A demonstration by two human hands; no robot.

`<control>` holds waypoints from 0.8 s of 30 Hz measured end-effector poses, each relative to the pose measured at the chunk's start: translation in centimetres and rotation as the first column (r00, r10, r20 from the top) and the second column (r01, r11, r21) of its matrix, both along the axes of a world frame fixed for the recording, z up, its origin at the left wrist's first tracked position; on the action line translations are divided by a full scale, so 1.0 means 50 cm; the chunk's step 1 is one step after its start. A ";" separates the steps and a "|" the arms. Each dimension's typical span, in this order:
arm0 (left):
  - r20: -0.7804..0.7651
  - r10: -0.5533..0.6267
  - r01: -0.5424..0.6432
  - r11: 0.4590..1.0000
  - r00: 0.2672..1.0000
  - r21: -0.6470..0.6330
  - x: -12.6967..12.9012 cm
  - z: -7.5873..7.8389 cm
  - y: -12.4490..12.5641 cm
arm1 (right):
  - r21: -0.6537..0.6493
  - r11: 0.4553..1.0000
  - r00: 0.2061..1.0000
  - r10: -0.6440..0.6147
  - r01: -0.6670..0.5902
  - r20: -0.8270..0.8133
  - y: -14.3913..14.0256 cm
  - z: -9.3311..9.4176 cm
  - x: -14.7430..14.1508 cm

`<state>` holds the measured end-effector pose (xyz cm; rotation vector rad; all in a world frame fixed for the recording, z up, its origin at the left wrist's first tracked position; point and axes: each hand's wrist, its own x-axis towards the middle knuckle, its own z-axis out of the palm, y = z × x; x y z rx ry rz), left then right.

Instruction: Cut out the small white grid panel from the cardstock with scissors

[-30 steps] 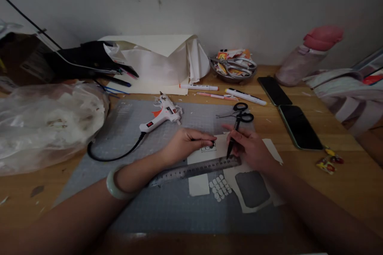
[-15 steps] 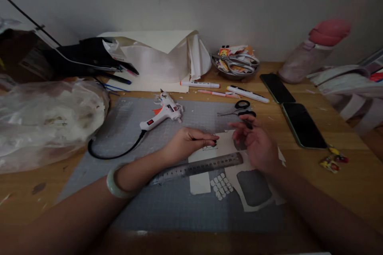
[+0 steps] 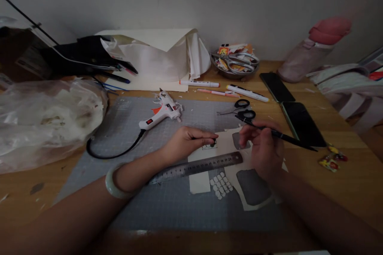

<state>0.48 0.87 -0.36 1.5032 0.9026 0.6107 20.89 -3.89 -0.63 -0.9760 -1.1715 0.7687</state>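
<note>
Steel and flat, the ruler (image 3: 196,166) lies slanted on the grey cutting mat (image 3: 167,207), just at 6 o'clock of the left hand (image 3: 187,141). That hand presses its fingertips down on a small cream paper piece (image 3: 223,143) with a drawn mark, fingers drawn narrow and pinched flat onto the sheet. At 3 o'clock of it, the right hand (image 3: 263,147) holds a thin black pen (image 3: 278,134) raised off the paper, fingers closed around the middle of the shaft, the pen lying nearly level and pointing toward 3 o'clock.

Paper like this is probably light and limp, and would slide on the smooth mat unless pinned near the mark, as the left hand does. The pen looks light, stiff and slim; a grip closer to the tip would likely give better control than one at mid-shaft.

Small black scissors (image 3: 241,110) lie at 12 o'clock of the right hand. A white glue gun (image 3: 161,113) rests at 11 o'clock of the left hand. Tiny white cut pieces (image 3: 220,185) sit just at 6 o'clock of the ruler. Two dark phones (image 3: 302,123) lie on the wooden bench (image 3: 353,183) toward 2 o'clock.
</note>
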 end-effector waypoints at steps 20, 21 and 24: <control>-0.026 -0.007 0.008 0.999 1.000 0.033 -0.002 0.003 -0.003 | 0.057 0.943 0.700 0.202 -0.327 0.685 -0.013 0.026 0.010; -0.026 -0.011 0.012 0.999 1.000 0.038 -0.002 0.003 -0.003 | 0.075 0.935 0.676 0.193 -0.346 0.712 -0.011 0.025 0.011; -0.019 -0.014 0.015 0.999 1.000 0.046 -0.002 0.002 -0.002 | 0.027 0.914 0.595 0.241 -0.405 0.766 -0.005 0.025 0.013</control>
